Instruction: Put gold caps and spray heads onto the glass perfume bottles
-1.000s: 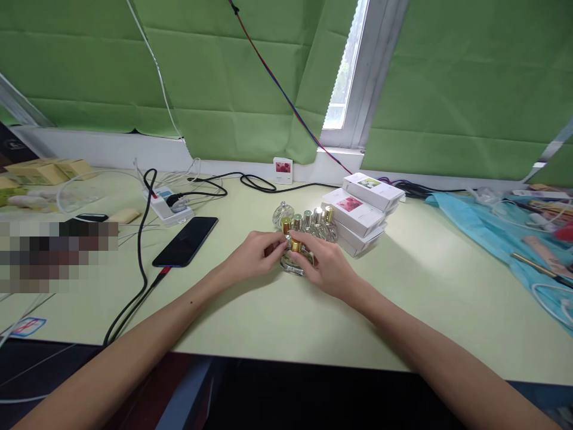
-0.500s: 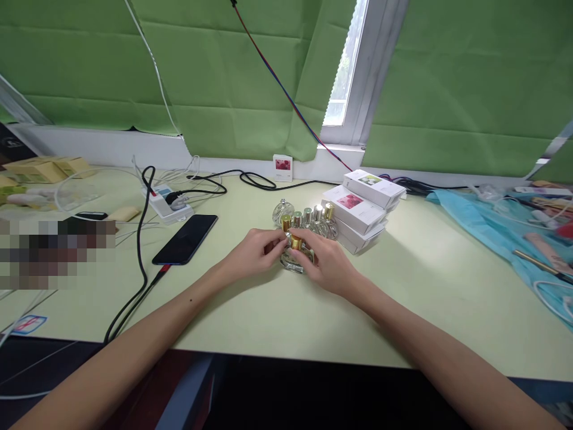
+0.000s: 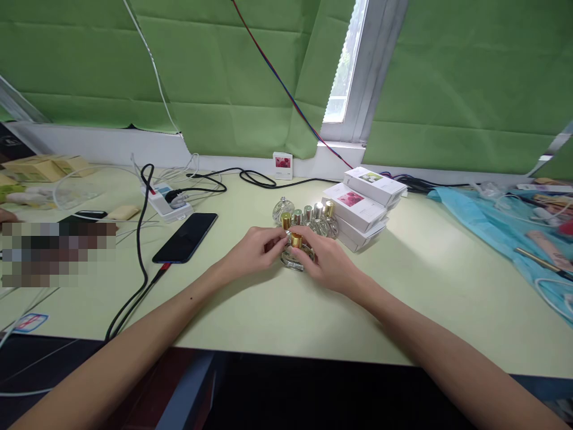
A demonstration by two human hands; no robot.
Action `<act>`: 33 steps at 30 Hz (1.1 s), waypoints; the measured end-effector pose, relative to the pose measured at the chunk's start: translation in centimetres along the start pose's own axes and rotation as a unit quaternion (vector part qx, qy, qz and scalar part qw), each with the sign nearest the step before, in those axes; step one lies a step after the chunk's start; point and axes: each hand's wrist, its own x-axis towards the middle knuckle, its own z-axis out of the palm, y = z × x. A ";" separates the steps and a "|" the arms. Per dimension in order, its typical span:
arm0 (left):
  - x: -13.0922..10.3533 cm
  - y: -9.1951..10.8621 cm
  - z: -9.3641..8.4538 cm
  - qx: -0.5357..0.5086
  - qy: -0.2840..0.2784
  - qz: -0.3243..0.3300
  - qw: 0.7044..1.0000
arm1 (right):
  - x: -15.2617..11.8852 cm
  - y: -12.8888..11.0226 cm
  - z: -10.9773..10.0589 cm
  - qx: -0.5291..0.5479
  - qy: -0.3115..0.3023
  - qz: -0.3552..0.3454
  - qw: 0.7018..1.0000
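Observation:
Just in front of a cluster of small glass perfume bottles [image 3: 319, 226] with gold and silvery caps, both my hands meet on the table. Thumb and fingers of my right hand [image 3: 329, 261] are closed around the gold cap of the front perfume bottle [image 3: 293, 263]. This clear bottle stands on the table, partly covered by the fingers. My left hand [image 3: 254, 254] has its fingertips pinched together at the left side of that bottle; what they grip, if anything, is hidden. Behind the fingertips rises another gold cap [image 3: 286, 221]. A round glass bottle [image 3: 283, 209] stands at the back left.
Stacked white boxes [image 3: 364, 206] stand right of the bottles, and a small white box [image 3: 283, 166] leans at the back. To the left lie a phone [image 3: 185, 237], a power strip [image 3: 168, 206] and black cables. Blue plastic sheeting [image 3: 483, 230] holds clutter at right. Another person's hand [image 3: 6, 216] shows far left.
My hands and the bottles have stayed nearly in place. Another person's hand has come into view at the left edge. The camera view has shifted slightly.

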 end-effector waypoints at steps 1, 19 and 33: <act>0.0 0.0 0.0 0.001 -0.001 0.000 1.000 | 0.0 0.0 0.0 0.001 0.000 0.001 1.000; 0.0 -0.1 0.1 0.007 0.010 0.001 1.000 | 0.0 0.1 0.1 0.006 0.010 -0.005 1.000; -0.1 -0.2 0.2 0.009 0.019 0.014 1.000 | -0.1 0.2 0.1 -0.001 0.012 -0.006 1.000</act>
